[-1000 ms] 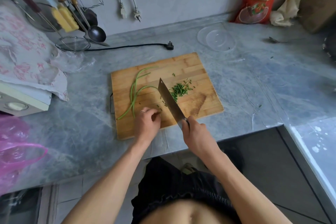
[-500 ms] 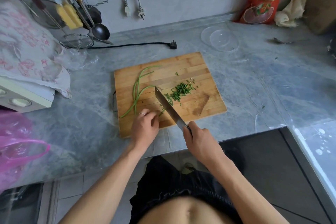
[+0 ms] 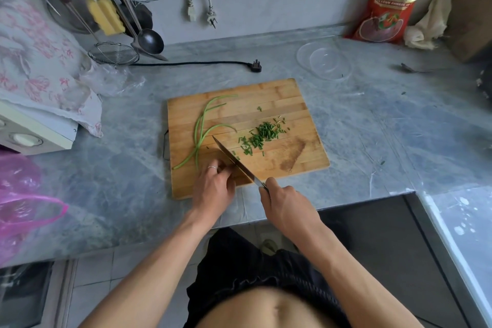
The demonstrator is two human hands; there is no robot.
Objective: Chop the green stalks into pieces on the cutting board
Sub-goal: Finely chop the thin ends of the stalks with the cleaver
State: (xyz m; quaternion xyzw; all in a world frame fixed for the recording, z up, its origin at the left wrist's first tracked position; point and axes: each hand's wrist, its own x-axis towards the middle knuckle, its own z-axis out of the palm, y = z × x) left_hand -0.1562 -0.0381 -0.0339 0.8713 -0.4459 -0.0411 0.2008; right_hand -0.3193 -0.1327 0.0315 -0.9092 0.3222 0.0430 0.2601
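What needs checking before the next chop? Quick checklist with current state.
1. Right hand grips the knife handle: ok.
2. Left hand pins the stalk ends near the blade: ok, though what sits under its fingers is hidden.
3. Left fingertips curled back from the edge: cannot tell, the blade runs right beside them.
4. Uncut green stalks lie on the cutting board, left of the blade: ok.
5. Chopped pieces sit right of the blade, out of the cutting line: ok.
6. Board fully on the counter: ok, though its near edge lies close to the counter's front.
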